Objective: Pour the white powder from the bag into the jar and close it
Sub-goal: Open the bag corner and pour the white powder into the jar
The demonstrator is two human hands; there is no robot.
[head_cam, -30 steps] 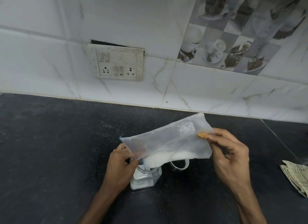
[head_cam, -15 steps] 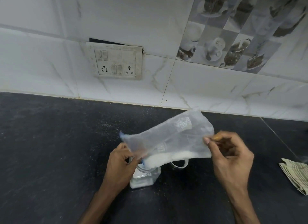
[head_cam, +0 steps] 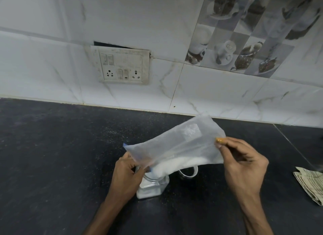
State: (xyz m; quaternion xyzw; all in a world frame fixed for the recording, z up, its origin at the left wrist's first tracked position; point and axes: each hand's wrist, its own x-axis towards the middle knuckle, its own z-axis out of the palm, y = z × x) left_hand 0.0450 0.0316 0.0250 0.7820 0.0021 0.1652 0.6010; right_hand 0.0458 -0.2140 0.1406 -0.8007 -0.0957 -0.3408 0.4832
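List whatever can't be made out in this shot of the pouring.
Head view only:
- Mouth of the jar: hidden by the bag and the left hand, so whether white powder is flowing cannot be told.
- The clear ring behind the bag: mostly covered by it; possibly the lid.
- The folded paper: cut off by the right edge; print too blurred to read.

Grimy switch panel [head_cam: 120, 65] on the white tiled wall [head_cam: 209, 95], folded paper [head_cam: 311, 184] on the dark counter [head_cam: 43, 156] at right
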